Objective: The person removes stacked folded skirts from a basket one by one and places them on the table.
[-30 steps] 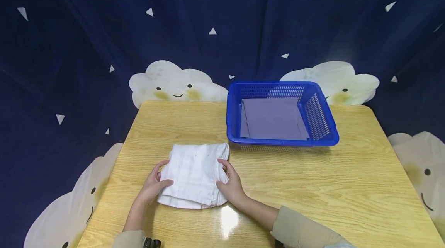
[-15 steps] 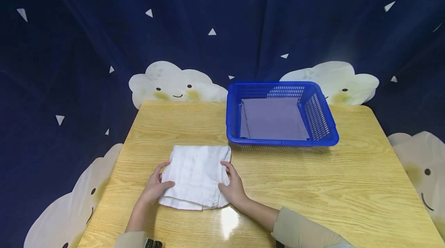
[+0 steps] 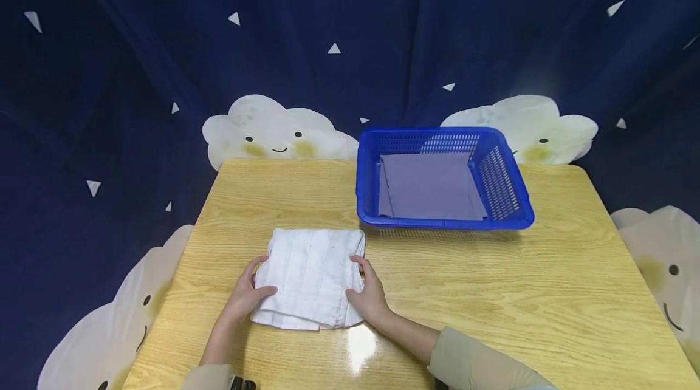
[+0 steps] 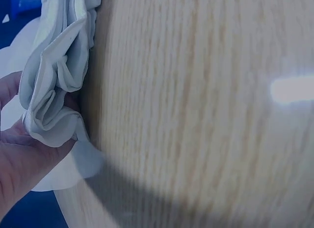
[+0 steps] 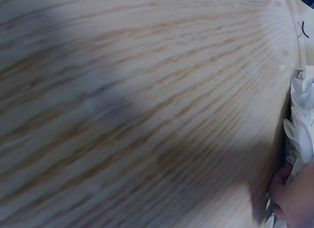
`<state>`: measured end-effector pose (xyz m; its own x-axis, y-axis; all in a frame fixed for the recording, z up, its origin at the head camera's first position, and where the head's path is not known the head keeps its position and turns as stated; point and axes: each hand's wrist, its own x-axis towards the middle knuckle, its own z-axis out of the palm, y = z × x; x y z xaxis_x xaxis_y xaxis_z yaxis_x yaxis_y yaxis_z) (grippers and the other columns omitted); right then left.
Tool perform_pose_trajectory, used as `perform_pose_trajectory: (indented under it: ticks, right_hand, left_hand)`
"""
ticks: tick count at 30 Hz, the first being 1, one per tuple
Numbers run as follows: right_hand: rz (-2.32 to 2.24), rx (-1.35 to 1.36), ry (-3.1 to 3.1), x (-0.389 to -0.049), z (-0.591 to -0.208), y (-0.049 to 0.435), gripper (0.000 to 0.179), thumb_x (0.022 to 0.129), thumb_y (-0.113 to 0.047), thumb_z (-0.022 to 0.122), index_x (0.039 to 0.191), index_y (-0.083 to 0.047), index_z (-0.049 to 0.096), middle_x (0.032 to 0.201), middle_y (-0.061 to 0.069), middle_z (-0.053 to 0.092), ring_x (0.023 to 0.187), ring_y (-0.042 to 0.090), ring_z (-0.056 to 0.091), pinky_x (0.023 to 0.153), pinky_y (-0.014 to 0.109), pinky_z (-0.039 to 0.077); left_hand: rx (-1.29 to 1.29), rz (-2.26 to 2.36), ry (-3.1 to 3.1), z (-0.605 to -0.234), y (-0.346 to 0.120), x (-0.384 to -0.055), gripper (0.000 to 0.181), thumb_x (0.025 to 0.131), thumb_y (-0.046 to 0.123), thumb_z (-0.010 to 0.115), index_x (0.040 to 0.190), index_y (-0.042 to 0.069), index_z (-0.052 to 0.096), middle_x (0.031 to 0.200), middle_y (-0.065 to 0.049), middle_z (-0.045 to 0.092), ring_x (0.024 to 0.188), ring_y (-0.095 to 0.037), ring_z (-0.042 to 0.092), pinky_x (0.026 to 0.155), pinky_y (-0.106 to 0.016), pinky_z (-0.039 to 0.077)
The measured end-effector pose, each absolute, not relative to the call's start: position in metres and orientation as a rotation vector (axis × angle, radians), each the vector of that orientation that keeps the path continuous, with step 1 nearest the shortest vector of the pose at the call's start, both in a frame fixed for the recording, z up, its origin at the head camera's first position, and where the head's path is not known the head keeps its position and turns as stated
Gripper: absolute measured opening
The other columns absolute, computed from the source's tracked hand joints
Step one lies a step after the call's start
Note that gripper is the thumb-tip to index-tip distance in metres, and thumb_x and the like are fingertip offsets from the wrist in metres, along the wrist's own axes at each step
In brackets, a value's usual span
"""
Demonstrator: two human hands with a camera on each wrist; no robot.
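A folded white cloth [image 3: 312,274], squarish with visible seams, lies on the near left half of the table. My left hand [image 3: 243,294] grips its left edge, thumb on top. On the opposite side my right hand [image 3: 373,297] holds the right edge the same way. The left wrist view shows the layered folds of the white cloth [image 4: 56,80] bunched between the thumb and fingers of the left hand [image 4: 24,161]. In the right wrist view, the right hand [image 5: 294,191] is at the stacked edges of the white cloth [image 5: 300,125], partly cut off by the frame.
A blue perforated plastic basket [image 3: 443,223] stands at the back of the wooden table [image 3: 525,305], right of the cloth. Flat greyish-purple folded fabric [image 3: 429,186] lies inside it. A dark blue curtain [image 3: 306,1] with clouds and triangles hangs behind.
Both hands and the cloth have shifted slightly to the right and a little nearer. The hold on both edges stays the same, and the basket has not moved.
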<state>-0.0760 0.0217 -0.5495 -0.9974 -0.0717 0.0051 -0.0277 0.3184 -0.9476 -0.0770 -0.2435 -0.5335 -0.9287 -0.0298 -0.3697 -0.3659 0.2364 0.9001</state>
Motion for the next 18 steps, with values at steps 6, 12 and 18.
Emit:
perform_pose_trajectory:
  ticks: [6,12,18]
  right_hand:
    - [-1.779,-0.106,2.531,-0.0759,-0.5512,0.0237,0.066,0.063,0.012,0.061,0.125,-0.006,0.046,0.111,0.015,0.052,0.099,0.026,0.047,0.077,0.033,0.041]
    - [-1.747,-0.125,2.525,-0.0767,-0.5536,0.0271,0.067,0.064,0.010,0.064,0.126,-0.007,0.045,0.107,0.016,0.052,0.084,0.022,0.051,0.067,0.026,0.044]
    - [-1.749,-0.093,2.461,-0.0768,-0.5567,0.0299,0.067,0.066,0.007,0.068,0.126,-0.009,0.044,0.105,0.017,0.051,0.065,0.013,0.050,0.054,0.022,0.045]
  left_hand:
    - [-0.379,1.723,2.250,-0.5365,-0.2442,-0.0771,0.074,0.077,-0.005,0.062,0.140,0.010,0.028,0.123,-0.029,0.048,0.106,-0.032,0.052,0.079,-0.033,0.050]
    - [-0.376,1.699,2.262,-0.5369,-0.2464,-0.0756,0.073,0.079,0.001,0.064,0.141,0.013,0.027,0.128,-0.027,0.045,0.111,-0.032,0.050,0.083,-0.033,0.048]
    - [-0.358,1.742,2.236,-0.5409,-0.2497,-0.0740,0.074,0.080,0.004,0.066,0.142,0.013,0.027,0.136,-0.024,0.039,0.120,-0.034,0.043,0.092,-0.030,0.041]
